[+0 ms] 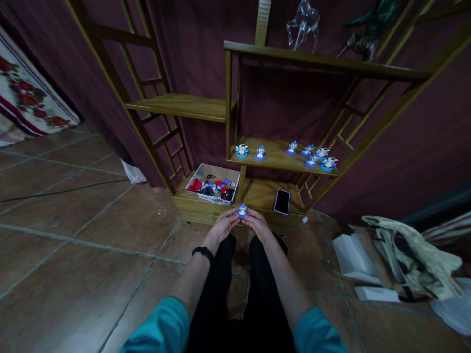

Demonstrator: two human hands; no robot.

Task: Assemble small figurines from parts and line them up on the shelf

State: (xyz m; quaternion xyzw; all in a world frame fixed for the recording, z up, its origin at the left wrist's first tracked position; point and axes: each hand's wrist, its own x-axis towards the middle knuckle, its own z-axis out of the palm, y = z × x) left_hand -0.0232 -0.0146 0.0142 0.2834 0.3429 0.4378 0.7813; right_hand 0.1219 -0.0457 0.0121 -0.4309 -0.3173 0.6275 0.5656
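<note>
Between my fingertips I hold a small purple and white figurine (243, 211) upright, in front of the lowest shelf. My left hand (224, 223) grips it from the left, and my right hand (256, 223) from the right. Just beyond my left hand, an open cardboard box (198, 175) holds a jumble of red, black, white and blue figurines. On the middle shelf (275, 156) stand several similar figurines: a purple one (260, 153) and a blue one (242, 150) at the left, and a loose group at the right end, including another blue one (328, 163).
A phone (282, 202) lies on the lowest shelf, right of the box. A clear glass horse (303, 24) and a dark statue (364, 37) stand on the top shelf. Beige cloth (415, 260) and a white box (355, 257) are on the tiled floor at right. A cable (66, 190) runs at left.
</note>
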